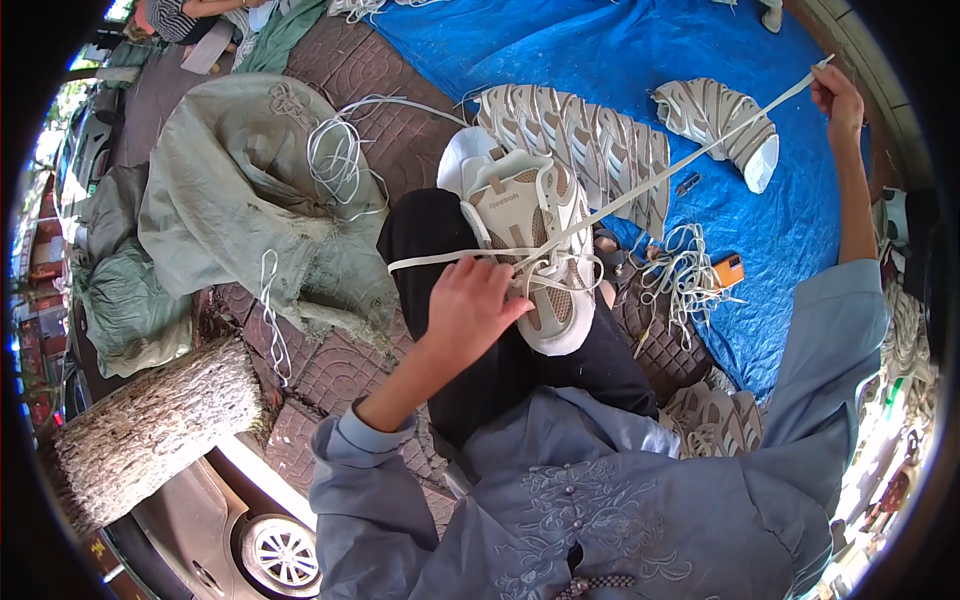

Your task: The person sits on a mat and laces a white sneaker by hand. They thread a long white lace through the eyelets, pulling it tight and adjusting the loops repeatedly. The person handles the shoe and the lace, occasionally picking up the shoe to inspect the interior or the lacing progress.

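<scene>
A beige and white sneaker upper (520,215) rests on my lap, its toe toward me. A cream shoelace (690,160) runs through its eyelets. My right hand (838,97), raised at the far right, pinches one end of the lace and holds it taut in a long slant. My left hand (474,300) is closed at the left side of the upper, its fingertips on the lace near the toe-end eyelets. Another stretch of lace crosses my left knee, and a loose loop lies on the upper's right side.
Nested shoe uppers (580,140) lie in a row on a blue tarp (420,30), with a shorter stack (720,125) at right. Piled laces (680,280) lie beside an orange phone (729,270). At left are a grey-green sack (230,180) and a log-like block (160,430). Another person (190,15) sits far left.
</scene>
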Demonstrator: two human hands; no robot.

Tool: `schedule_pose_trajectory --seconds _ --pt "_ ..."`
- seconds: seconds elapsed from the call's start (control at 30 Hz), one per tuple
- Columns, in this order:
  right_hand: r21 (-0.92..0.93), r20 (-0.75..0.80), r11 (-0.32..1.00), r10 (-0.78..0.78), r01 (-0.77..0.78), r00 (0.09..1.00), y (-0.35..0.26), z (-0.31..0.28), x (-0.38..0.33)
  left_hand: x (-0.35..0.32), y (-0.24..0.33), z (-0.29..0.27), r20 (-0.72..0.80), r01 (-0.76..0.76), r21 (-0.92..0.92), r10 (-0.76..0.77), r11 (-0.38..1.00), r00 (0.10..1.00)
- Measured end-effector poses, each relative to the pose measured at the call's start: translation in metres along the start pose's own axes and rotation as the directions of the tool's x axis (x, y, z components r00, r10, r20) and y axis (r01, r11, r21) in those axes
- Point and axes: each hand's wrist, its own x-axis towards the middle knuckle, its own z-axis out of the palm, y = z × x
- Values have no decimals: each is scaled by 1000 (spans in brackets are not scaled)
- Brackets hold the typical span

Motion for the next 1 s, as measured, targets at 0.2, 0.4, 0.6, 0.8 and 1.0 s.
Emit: schedule_pose_trajectory --seconds 0.2,0.4,0.6,0.8,1.0 --pt "-12 56 1000 3 -3 998 -3 10 -11 -3 -1 23 -68 3 109 4 994 998" --pt "-8 52 1000 -14 14 999 0 10 -15 2 11 20 -71 263 -287 -295 921 953" --pt "-18 77 1000 23 -21 997 11 5 -17 4 15 35 -184 148 148 -120 978 976" --pt "12 21 1000 -5 5 1000 17 0 -16 10 -2 7 148 322 -327 -288 889 946" --pt "-98 -134 995 -28 15 991 21 -36 13 10 -18 -8 66 -237 227 228 945 971"
